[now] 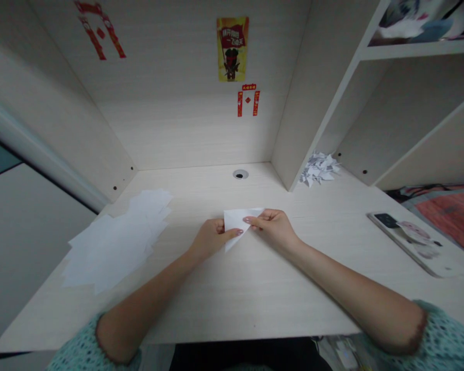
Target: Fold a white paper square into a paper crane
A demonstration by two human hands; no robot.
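Between my two hands is a small sheet of white paper (235, 220), folded into a triangle and held just over the desk. My left hand (212, 238) pinches its left edge, thumb on top and fingers behind. The upper right corner is pinched by my right hand (274, 226), its thumb lying on the paper's face. The fingers behind the paper are partly hidden. To the left, a spread pile of white paper sheets (118, 242) lies on the desk.
A heap of small folded paper pieces (319, 168) sits by the shelf divider (313, 129). At the right lies a phone (413, 245) near a red cloth (452, 214). A round cable hole (240, 174) is at the back of the desk (216, 309). Stickers mark the back panel.
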